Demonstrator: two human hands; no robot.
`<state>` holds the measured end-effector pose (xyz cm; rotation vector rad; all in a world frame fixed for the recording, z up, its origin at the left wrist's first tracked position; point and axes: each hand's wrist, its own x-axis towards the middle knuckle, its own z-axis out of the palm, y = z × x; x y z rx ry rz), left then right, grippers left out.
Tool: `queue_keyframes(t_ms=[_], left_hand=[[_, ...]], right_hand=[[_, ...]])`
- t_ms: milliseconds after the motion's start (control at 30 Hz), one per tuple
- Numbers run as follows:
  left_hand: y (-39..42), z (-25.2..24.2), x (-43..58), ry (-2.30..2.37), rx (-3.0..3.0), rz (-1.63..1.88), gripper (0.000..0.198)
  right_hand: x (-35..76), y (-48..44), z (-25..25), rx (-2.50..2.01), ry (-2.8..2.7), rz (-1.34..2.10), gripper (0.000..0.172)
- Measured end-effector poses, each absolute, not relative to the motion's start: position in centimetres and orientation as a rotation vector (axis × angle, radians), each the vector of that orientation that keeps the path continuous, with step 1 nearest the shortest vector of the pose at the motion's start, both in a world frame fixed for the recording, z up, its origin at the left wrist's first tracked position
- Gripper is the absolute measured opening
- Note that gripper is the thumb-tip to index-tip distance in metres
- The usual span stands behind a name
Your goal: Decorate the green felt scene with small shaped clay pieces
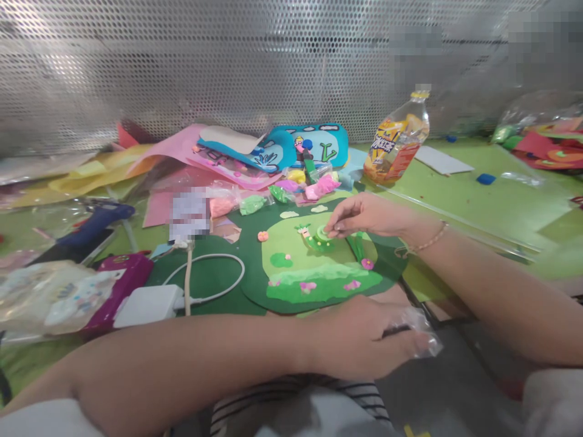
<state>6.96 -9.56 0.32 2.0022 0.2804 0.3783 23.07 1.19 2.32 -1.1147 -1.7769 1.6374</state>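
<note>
A green paper picture (328,258) lies on the table, edged in dark green and decorated with clay flowers and a snail-like figure (314,241). Over it, my right hand (353,217) is closed in a pinch at a pale green round coil (322,232), the figure's shell. At the near edge of the picture, my left hand (364,337) is closed around a crumpled clear plastic bag (428,337); the bag's contents cannot be made out. Behind the picture lie small bags of coloured clay, among them a pink one (322,186) and a green one (253,204).
A drink bottle (394,145) stands at the back right. Blue paper artwork (314,142) leans behind the clay bags. To the left are a white charger (148,305) with a looped cable, a magenta case (122,273) and a blue glue gun (98,221). A perforated metal panel (228,73) closes the back.
</note>
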Motion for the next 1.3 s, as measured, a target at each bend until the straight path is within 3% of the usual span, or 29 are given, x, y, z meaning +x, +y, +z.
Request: queue_keyframes(t_ms=[933, 1133, 1300], left_hand=[[-9.51, 0.07, 7.02, 0.261, 2.023, 0.416, 0.028], [-9.54, -0.07, 7.1, 0.26, 1.983, 0.402, 0.029], [-9.59, -0.08, 7.04, 0.251, 1.979, 0.414, 0.028]], right_hand=[[23.05, 1.35, 2.12, -1.11, -1.715, 1.64, 0.019], [22.89, 1.22, 2.47, -1.152, -1.729, 1.561, 0.01], [22.66, 0.88, 3.03, -1.212, -1.675, 1.545, 0.023]])
